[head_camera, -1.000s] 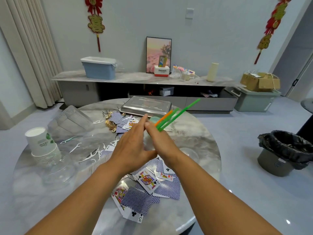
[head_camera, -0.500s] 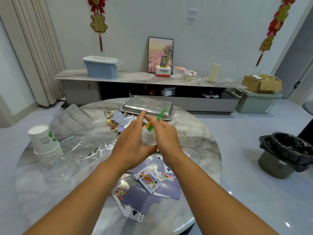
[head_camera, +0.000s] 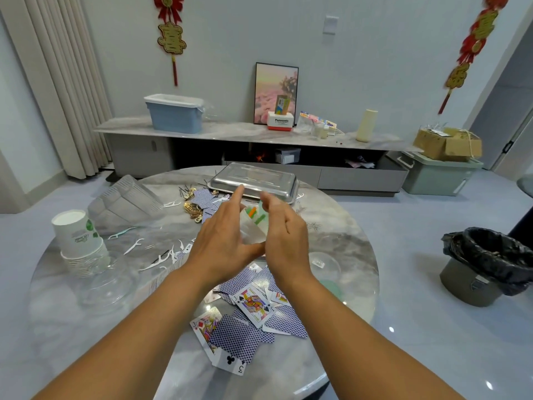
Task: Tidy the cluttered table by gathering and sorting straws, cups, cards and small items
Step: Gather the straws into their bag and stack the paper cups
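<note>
Straws (head_camera: 255, 215), orange and green, now sit with only short ends showing inside a clear plastic cup (head_camera: 253, 230) that I hold up above the middle of the table. A second ago they stuck out long and slanted from between my hands; half a second ago they were already sliding down. So the straws are gathered in the cup, and I judge this part of the sorting close to done.

My left hand (head_camera: 223, 236) cradles the cup from the left, thumb curled under its base and forefinger pointing straight up toward the far side. My right hand (head_camera: 284, 235) stands just beside the cup on the right with fingers loosely curled near the rim; I cannot tell whether it touches the cup or pinches a straw.

Below the hands, playing cards (head_camera: 248, 319) lie scattered, some face up, most showing blue backs. White floss picks (head_camera: 161, 256) are strewn to the left, near a stack of paper cups (head_camera: 79, 241). A metal tray (head_camera: 253, 181) lies upside down at the far edge of the round marble table (head_camera: 352, 272), with gold clips (head_camera: 191, 210) just beside it. A lined bin (head_camera: 487, 264) stands on the floor to the right.
</note>
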The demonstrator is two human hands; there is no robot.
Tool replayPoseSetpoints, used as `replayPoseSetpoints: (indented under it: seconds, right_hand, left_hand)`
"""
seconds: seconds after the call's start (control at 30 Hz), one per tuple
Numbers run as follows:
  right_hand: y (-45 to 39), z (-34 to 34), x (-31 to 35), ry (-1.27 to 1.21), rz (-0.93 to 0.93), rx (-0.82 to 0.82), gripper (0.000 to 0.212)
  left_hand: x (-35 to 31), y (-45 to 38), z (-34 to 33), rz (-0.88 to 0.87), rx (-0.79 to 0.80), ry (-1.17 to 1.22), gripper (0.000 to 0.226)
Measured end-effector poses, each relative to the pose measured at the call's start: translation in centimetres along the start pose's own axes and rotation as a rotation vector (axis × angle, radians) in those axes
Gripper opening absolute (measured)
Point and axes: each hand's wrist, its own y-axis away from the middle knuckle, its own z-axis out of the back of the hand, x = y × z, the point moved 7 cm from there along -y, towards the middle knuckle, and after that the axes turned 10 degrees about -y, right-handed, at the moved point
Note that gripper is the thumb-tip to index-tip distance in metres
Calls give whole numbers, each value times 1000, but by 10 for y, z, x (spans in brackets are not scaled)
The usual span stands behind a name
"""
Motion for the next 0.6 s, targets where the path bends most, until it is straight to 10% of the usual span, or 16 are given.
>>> replayPoseSetpoints:
  seconds: [0.23,0.6]
  right_hand:
    - [24,-21,-3,265,62,190,50]
    - [8,-23,40,120,191,230,16]
  left_hand:
    - [4,1,5,-29,-2,29,96]
    - [-8,-13,48,-11,-61,263,112]
